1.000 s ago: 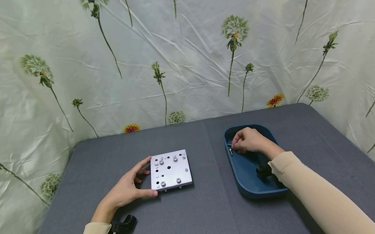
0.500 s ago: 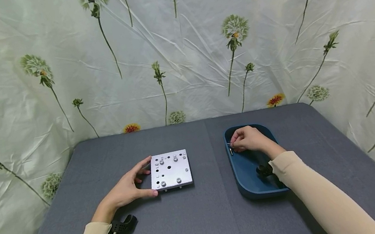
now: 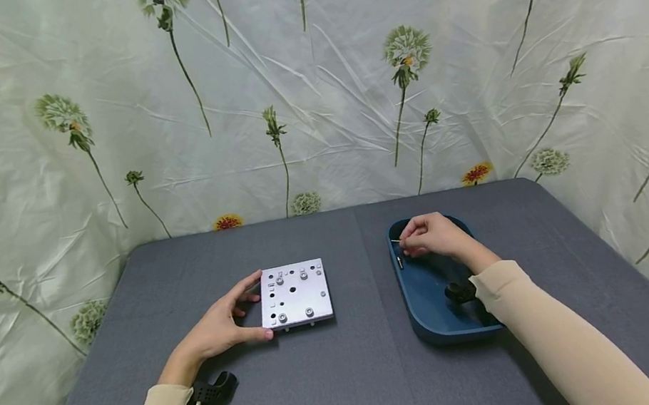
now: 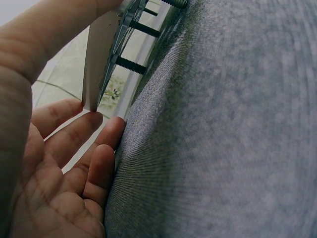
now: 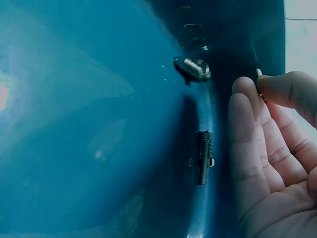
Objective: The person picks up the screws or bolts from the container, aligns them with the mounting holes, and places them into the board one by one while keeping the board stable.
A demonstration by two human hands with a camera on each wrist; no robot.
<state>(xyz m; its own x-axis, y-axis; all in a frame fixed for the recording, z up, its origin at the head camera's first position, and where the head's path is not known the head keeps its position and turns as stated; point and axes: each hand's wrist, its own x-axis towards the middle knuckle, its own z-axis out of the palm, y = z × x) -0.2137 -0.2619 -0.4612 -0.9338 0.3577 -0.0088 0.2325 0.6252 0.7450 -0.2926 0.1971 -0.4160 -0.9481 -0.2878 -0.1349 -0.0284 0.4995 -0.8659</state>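
Note:
My left hand (image 3: pixel 219 328) grips a square silver metal plate (image 3: pixel 309 299) at its left edge, thumb at the near corner and a fingertip at the far corner. Holes dot the plate, and several screw heads stand on its top. In the left wrist view threaded screw shanks (image 4: pixel 131 65) stick out of its underside, above the cloth. Over the far left end of a blue tray (image 3: pixel 410 310), my right hand (image 3: pixel 433 239) pinches a small thin screw (image 5: pixel 259 73) between thumb and forefinger; the fingers hide part of it.
Loose screws (image 5: pixel 203 157) lie along the tray's wall, and another metal fastener (image 5: pixel 193 68) lies close by. A grey cloth (image 3: pixel 357 385) covers the table. Behind it hangs a white curtain (image 3: pixel 336 121) printed with flowers.
My right hand has risen slightly toward the tray's far end, with the thin screw between its fingertips. The left hand and the plate have stayed put.

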